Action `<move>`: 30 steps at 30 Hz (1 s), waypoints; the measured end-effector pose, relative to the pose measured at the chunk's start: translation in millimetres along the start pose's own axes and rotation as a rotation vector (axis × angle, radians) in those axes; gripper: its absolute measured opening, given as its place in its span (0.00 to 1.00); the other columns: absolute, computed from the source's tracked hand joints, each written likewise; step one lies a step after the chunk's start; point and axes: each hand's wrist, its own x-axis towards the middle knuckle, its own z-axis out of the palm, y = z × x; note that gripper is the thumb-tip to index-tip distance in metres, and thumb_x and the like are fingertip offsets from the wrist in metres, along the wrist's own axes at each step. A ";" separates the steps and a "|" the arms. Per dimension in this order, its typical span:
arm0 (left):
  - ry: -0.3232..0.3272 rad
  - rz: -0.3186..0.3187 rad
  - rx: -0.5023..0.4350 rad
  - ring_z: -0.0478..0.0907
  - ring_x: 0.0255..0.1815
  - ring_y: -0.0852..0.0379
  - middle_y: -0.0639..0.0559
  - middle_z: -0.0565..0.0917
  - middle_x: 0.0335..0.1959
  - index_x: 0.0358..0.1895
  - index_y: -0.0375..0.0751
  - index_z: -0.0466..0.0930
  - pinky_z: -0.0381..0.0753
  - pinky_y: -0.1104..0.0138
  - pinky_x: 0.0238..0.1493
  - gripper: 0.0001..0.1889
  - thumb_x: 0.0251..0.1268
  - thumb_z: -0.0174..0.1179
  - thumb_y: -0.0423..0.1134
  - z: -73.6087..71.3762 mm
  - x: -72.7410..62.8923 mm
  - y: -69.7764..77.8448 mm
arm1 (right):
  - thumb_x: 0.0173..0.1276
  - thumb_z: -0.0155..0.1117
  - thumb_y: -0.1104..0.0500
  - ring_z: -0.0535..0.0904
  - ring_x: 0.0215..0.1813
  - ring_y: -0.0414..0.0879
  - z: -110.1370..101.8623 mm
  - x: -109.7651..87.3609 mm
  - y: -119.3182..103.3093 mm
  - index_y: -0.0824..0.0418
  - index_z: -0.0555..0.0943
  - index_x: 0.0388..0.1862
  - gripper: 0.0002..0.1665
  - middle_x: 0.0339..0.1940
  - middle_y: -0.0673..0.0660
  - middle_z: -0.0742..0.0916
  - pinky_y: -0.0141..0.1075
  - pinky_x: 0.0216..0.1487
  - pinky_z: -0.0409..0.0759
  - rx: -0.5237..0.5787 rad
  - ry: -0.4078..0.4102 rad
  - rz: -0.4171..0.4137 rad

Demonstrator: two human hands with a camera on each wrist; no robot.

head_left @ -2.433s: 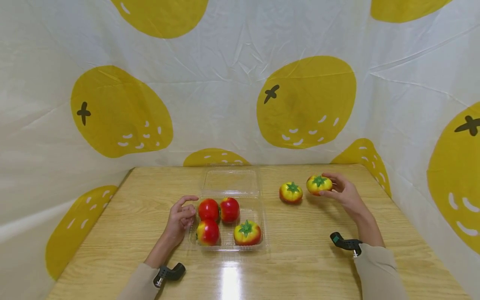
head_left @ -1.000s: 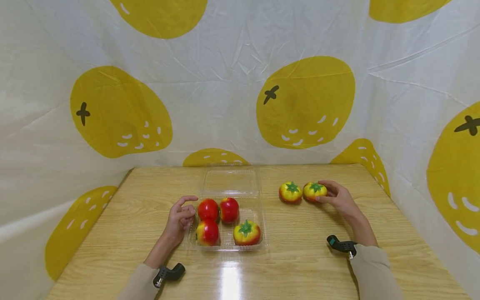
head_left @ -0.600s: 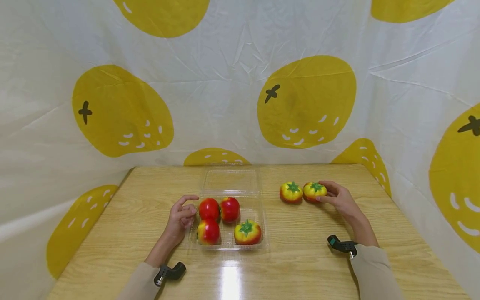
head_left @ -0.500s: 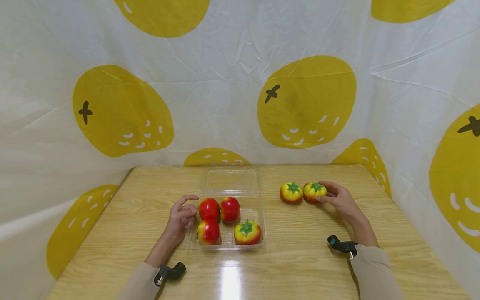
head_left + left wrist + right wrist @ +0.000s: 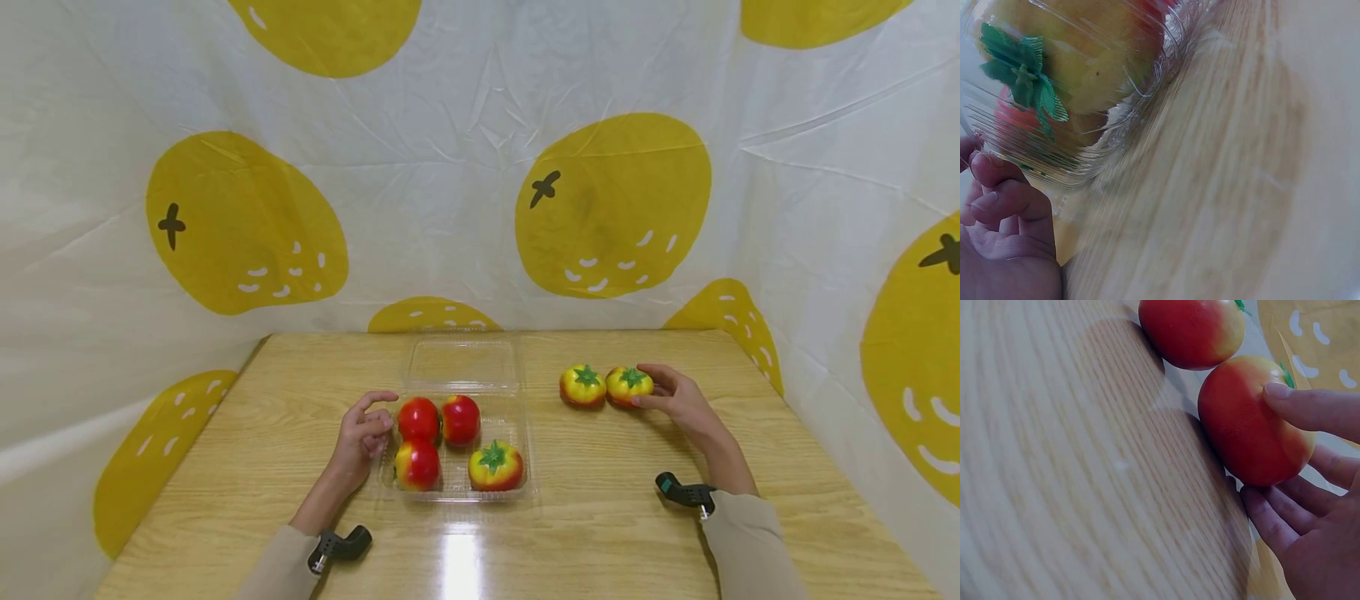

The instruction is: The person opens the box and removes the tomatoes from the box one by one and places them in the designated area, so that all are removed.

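In the head view, my right hand [image 5: 682,400] holds a toy tomato [image 5: 628,386], yellow on top with a green star-shaped calyx and red below. Thumb and fingers are on its sides in the right wrist view, and it rests at the tabletop. A matching toy tomato [image 5: 582,386] sits close on its left. My left hand [image 5: 358,437] pinches the left rim of a clear plastic clamshell box [image 5: 480,495]. Inside the box, a toy tomato [image 5: 495,465] stands calyx up at the front right. Several redder ones, including one toy tomato [image 5: 1100,56], lie tipped on the left and back.
The box's clear lid [image 5: 463,364] lies folded back behind it. All of this stands on a wooden table [image 5: 600,533]. A white curtain [image 5: 427,208] printed with yellow fruit hangs around the back and sides.
Since the oldest frame, my right hand has brought its toy tomato left and down, beside the other one. Over the last second it has stayed there. My left hand and the box have not moved.
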 end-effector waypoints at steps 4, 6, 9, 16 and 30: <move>0.000 0.001 0.001 0.63 0.15 0.62 0.59 0.79 0.21 0.58 0.38 0.73 0.47 0.64 0.17 0.17 0.71 0.46 0.23 -0.5 0.0 -0.5 | 0.70 0.70 0.58 0.72 0.53 0.25 -0.1 -0.5 -0.2 0.71 0.61 0.78 0.45 0.77 0.74 0.69 0.14 0.53 0.72 0.006 -0.002 -0.004; 0.000 0.004 0.000 0.62 0.15 0.61 0.59 0.79 0.21 0.58 0.37 0.73 0.47 0.63 0.17 0.17 0.71 0.46 0.23 -0.5 0.2 -0.7 | 0.70 0.70 0.58 0.72 0.54 0.25 -0.2 -0.8 -1.4 0.71 0.61 0.79 0.45 0.78 0.74 0.68 0.14 0.53 0.72 0.012 -0.005 -0.006; 0.002 0.004 -0.001 0.62 0.15 0.61 0.59 0.78 0.21 0.59 0.36 0.72 0.47 0.64 0.17 0.17 0.71 0.46 0.23 -0.6 0.4 -0.9 | 0.70 0.70 0.58 0.72 0.55 0.27 -0.2 -1.7 -3.4 0.71 0.61 0.79 0.45 0.78 0.73 0.68 0.14 0.54 0.71 0.017 -0.008 -0.007; 0.005 0.003 0.000 0.63 0.15 0.63 0.59 0.78 0.20 0.58 0.37 0.72 0.47 0.63 0.17 0.17 0.71 0.46 0.23 -0.8 0.4 -1.3 | 0.71 0.70 0.59 0.71 0.60 0.30 -0.1 -2.3 -3.2 0.71 0.61 0.79 0.44 0.78 0.73 0.67 0.13 0.56 0.70 0.012 -0.009 -0.013; 0.006 0.004 0.010 0.63 0.15 0.62 0.60 0.78 0.20 0.58 0.38 0.73 0.47 0.63 0.17 0.17 0.71 0.46 0.23 -0.8 0.3 -1.2 | 0.70 0.70 0.60 0.71 0.54 0.22 -0.1 -0.7 1.1 0.72 0.61 0.78 0.44 0.78 0.74 0.68 0.14 0.55 0.71 0.037 -0.003 -0.030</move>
